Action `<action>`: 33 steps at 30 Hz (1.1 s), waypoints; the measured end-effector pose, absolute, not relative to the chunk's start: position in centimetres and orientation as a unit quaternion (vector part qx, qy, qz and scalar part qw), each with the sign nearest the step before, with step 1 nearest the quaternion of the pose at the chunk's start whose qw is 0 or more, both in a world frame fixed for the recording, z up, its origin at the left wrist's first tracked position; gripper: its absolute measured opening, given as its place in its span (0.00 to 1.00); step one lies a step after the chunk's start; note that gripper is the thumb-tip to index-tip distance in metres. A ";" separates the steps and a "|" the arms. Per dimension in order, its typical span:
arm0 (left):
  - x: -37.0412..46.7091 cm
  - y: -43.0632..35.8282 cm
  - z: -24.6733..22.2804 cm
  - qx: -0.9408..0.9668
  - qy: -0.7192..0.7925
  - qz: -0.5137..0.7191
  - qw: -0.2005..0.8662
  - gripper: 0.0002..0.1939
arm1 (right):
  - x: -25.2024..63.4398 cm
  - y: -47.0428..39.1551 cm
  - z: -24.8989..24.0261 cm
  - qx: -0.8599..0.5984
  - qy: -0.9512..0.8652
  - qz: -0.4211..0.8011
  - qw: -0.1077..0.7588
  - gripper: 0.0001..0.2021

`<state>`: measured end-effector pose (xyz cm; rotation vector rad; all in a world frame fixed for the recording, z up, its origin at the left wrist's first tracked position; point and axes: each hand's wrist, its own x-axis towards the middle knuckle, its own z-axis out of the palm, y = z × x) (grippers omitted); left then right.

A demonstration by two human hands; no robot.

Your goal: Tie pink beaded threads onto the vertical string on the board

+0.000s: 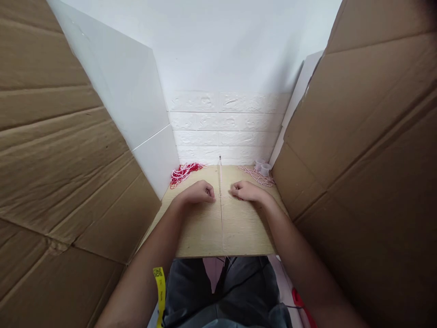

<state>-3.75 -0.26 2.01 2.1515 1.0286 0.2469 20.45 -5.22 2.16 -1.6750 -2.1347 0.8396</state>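
A pale cord [222, 223] runs taut down the middle of the wooden board [198, 232], from a small nail [220, 157] at the wall to past the board's front edge. To the left of this cord, my left hand [201, 192] is closed, fingers curled in a pinch. On the other side, my right hand [246, 190] is also pinched, its fingertips slightly blurred. Between the two hands a thin pale thread [225, 197] crosses the taut cord, its ends going into my fingers. Whether it is knotted there is too small to tell.
Red and white cords [186, 173] lie heaped at the back left. Pinkish cords [257, 175] lie at the back right beside small clear cups [265, 169]. Cardboard walls [68, 150] rise close on both sides, and a white brick-patterned wall [194, 120] closes the back.
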 end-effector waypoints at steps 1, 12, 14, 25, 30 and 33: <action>-3.9 -0.3 2.2 0.835 0.405 0.090 0.362 0.09 | 20.6 -5.2 2.1 -0.574 -0.747 0.300 0.148 0.07; -3.5 -0.9 2.8 0.848 0.371 0.101 0.364 0.13 | 21.8 -4.3 0.9 -0.521 -0.770 0.343 0.134 0.06; -3.5 -0.8 2.6 0.850 0.367 0.097 0.364 0.13 | 21.8 -4.3 0.9 -0.517 -0.774 0.342 0.132 0.07; -3.8 -0.3 2.3 0.850 0.391 0.066 0.348 0.08 | 22.6 -3.6 0.0 -0.483 -0.777 0.371 0.159 0.07; -3.9 -0.4 2.8 0.855 0.389 0.048 0.341 0.08 | 22.8 -3.9 0.5 -0.486 -0.776 0.377 0.140 0.04; -3.7 -0.6 3.0 0.848 0.389 0.059 0.356 0.11 | 22.5 -4.3 1.1 -0.494 -0.773 0.374 0.138 0.05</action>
